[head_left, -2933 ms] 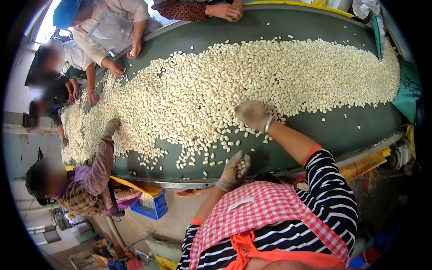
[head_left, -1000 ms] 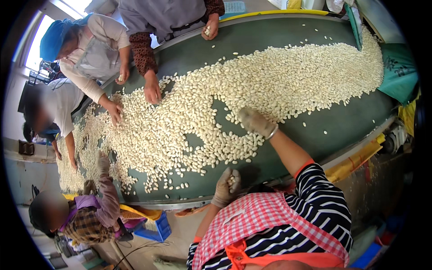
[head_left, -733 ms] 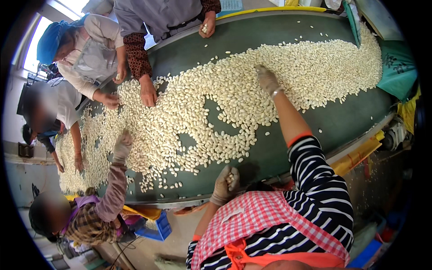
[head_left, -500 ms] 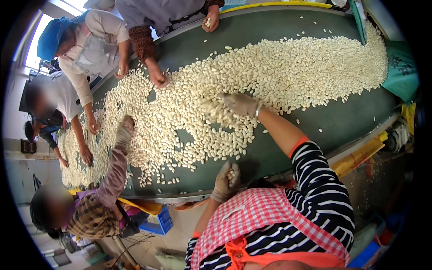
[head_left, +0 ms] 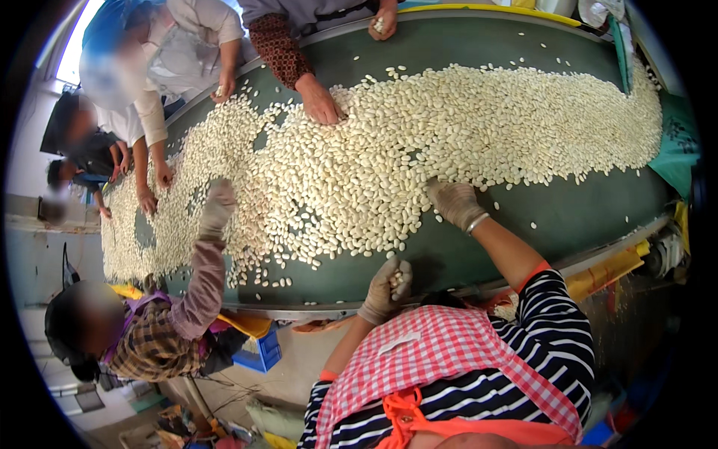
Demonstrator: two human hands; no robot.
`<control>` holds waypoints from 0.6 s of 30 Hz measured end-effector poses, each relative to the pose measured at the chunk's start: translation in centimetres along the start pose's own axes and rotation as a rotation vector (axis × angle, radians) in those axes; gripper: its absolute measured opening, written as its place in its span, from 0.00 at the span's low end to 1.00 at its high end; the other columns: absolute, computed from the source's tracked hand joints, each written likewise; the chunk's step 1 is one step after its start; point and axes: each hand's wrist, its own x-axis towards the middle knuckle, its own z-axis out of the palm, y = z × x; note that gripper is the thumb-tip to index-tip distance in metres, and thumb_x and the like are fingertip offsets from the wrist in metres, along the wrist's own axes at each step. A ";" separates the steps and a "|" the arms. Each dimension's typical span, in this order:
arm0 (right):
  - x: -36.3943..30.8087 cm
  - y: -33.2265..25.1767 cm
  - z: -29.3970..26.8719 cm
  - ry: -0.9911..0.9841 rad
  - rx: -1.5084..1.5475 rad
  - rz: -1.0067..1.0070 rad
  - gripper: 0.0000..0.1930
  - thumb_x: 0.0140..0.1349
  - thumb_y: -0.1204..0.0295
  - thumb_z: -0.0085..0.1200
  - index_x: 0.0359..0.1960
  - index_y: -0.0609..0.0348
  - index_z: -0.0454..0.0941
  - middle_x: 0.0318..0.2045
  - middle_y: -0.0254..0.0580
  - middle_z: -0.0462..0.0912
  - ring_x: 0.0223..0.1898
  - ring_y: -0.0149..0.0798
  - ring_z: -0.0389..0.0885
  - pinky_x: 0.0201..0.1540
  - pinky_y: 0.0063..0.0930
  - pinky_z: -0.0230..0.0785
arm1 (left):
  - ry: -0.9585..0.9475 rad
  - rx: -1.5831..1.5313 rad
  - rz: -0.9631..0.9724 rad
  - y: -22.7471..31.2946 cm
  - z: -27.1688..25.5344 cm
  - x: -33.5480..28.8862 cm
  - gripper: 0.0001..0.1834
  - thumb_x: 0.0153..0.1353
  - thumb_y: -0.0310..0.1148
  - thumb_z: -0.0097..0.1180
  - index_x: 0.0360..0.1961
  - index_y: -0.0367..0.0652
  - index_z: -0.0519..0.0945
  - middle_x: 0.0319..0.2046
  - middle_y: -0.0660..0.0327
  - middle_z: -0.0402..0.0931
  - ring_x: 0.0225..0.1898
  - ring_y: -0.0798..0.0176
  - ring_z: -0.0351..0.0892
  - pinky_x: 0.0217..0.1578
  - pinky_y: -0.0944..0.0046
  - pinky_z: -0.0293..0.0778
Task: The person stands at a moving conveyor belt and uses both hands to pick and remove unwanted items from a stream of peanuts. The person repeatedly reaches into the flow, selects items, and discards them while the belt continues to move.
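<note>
Pale, oval white beans [head_left: 374, 150] lie in a broad heap along a dark green belt [head_left: 546, 202]. My left hand [head_left: 387, 288], in a greyish work glove, is cupped at the belt's near edge, its fingers curled round several white beans. At the heap's near edge, my gloved right hand [head_left: 456, 202] rests against the beans with its back showing. Its fingers point down and are mostly hidden, so I cannot see whether they hold anything. A shiny band [head_left: 476, 222] circles the right wrist.
Across the belt, a co-worker's hand [head_left: 320, 102] reaches into the beans. At left, another person's gloved hand [head_left: 218, 203] is over the heap. More people stand along the far left. A green board [head_left: 619, 56] stands at the far right, and a blue crate [head_left: 260, 352] sits below the belt.
My right hand has drawn back from the heap's middle toward its near edge, to the right. My left hand still holds beans. A co-worker's hand opposite has shifted among the beans.
</note>
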 end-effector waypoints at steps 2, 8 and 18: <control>-0.8 0.2 0.7 0.076 0.103 -0.020 0.14 0.65 0.64 0.46 0.44 0.64 0.74 0.32 0.50 0.85 0.35 0.48 0.86 0.33 0.38 0.77 | 0.005 -0.014 -0.002 -0.3 0.2 0.2 0.25 0.68 0.56 0.42 0.28 0.45 0.73 0.10 0.70 0.61 0.09 0.76 0.51 0.12 0.76 0.48; 0.8 11.3 2.8 0.434 0.419 0.097 0.16 0.69 0.65 0.38 0.50 0.60 0.72 0.34 0.56 0.82 0.33 0.50 0.82 0.41 0.41 0.74 | -0.057 -0.026 0.043 -1.2 1.6 0.9 0.23 0.69 0.54 0.42 0.32 0.44 0.75 0.11 0.70 0.62 0.10 0.76 0.52 0.13 0.76 0.49; 2.3 7.9 3.9 0.348 0.355 -0.438 0.22 0.60 0.73 0.49 0.58 0.53 0.68 0.37 0.49 0.83 0.35 0.49 0.82 0.37 0.38 0.75 | -0.047 -0.236 0.094 -3.4 2.5 2.7 0.19 0.68 0.48 0.48 0.42 0.42 0.75 0.24 0.64 0.74 0.15 0.75 0.64 0.13 0.78 0.57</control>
